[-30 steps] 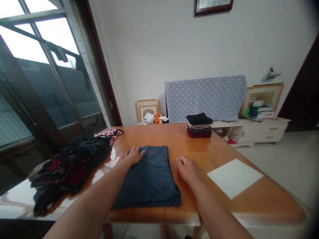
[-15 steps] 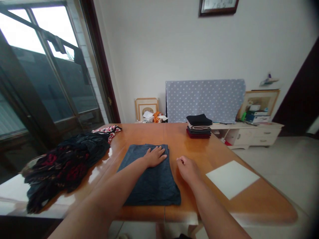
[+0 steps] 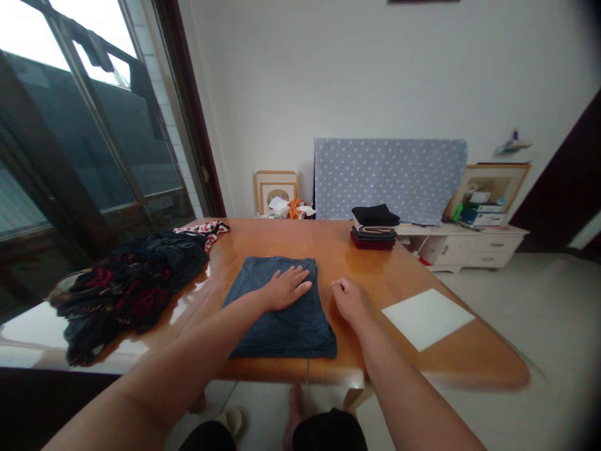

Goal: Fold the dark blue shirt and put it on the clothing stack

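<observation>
Head view. Left hand (image 3: 287, 288): palm down, fingers lightly spread, pressing on the blue cloth (image 3: 293, 329) but gripping nothing; the cloth lies flat near the table's (image 3: 263, 235) front edge. Right hand (image 3: 350, 299): fingers curled into a fist, contents hidden, just right of the cloth. Heap (image 3: 136, 282) at left; sheet (image 3: 428, 318) at right.

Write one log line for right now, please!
left hand: open, flat on blue cloth; right hand: curled, beside cloth; dark clothes heap: left; folded stack: far side; white sheet: right
</observation>
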### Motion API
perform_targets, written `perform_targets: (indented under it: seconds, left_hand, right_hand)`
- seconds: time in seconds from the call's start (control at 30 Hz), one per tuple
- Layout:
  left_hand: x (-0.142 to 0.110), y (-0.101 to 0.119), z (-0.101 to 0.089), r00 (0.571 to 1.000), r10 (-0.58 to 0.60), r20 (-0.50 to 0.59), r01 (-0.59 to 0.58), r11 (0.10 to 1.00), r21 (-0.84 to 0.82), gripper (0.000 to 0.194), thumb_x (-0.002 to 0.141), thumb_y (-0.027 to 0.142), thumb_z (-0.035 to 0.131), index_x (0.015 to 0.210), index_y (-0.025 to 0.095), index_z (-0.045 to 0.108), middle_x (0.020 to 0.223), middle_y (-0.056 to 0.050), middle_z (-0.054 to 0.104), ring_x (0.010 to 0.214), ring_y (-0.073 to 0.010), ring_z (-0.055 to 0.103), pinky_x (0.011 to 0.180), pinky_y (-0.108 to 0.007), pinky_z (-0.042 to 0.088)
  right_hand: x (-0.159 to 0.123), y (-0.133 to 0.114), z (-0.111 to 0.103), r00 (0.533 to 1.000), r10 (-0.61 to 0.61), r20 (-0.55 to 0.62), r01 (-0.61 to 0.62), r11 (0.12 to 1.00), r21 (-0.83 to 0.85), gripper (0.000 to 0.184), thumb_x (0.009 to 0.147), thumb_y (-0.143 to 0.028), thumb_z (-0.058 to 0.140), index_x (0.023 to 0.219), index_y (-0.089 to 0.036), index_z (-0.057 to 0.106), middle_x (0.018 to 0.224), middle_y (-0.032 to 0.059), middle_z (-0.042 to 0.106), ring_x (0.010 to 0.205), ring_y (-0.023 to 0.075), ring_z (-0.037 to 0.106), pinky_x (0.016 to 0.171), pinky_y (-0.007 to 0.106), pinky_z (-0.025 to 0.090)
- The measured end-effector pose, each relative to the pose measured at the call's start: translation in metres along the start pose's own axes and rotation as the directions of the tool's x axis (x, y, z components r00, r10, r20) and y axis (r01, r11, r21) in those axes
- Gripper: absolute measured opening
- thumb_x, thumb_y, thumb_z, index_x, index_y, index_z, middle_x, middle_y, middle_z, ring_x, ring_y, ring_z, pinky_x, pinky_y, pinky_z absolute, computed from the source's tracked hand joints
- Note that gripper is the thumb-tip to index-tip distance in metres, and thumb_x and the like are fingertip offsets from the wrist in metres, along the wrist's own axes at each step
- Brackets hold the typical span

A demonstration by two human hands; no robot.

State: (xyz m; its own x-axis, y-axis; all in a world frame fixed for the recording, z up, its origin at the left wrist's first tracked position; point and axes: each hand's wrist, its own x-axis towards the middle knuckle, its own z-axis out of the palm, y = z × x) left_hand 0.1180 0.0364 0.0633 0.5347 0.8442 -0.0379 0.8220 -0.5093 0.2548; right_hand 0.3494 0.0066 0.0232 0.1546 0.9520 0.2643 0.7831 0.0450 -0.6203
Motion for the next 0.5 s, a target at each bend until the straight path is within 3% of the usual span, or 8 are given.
perform_targets:
  seconds: [0.2,0.37,0.5]
  left_hand:
    - [-0.061,0.017,0.012,0.983,0.182,0.011,-0.182,0.974,0.134,0.078,0.093,0.074,0.024,0.159,0.031,0.02,0.166,-0.007,0.015,0.153,-0.0322,0.009,0.12,-0.059,0.008]
    - [-0.08,0.028,0.017,0.984,0.173,-0.048,-0.167,0.98,0.111,0.077,0.094,0.072,0.028,0.158,0.031,0.022,0.166,-0.008,0.016,0.153,-0.0321,0.011,0.12,-0.06,0.01]
    - [-0.104,0.021,0.014,0.982,0.127,-0.138,-0.126,0.992,0.016,0.062,0.099,0.061,0.03,0.153,0.031,0.036,0.162,-0.007,0.03,0.15,-0.0288,0.023,0.119,-0.056,0.018]
  right_hand:
    - [0.003,0.009,0.008,0.999,-0.023,-0.044,0.022,0.999,-0.023,0.038,0.094,-0.045,0.044,0.071,-0.021,0.062,0.068,0.0028,0.064,0.066,0.0148,0.052,0.059,0.027,0.024]
    - [0.004,0.013,0.011,0.996,-0.052,-0.067,0.052,0.999,0.007,0.035,0.093,-0.042,0.045,0.07,-0.021,0.061,0.069,0.0026,0.064,0.065,0.0145,0.051,0.06,0.026,0.025]
    - [0.002,0.011,0.01,0.996,-0.056,-0.071,0.056,0.998,0.002,0.036,0.093,-0.043,0.045,0.07,-0.021,0.062,0.069,0.0024,0.065,0.065,0.0145,0.052,0.059,0.026,0.026]
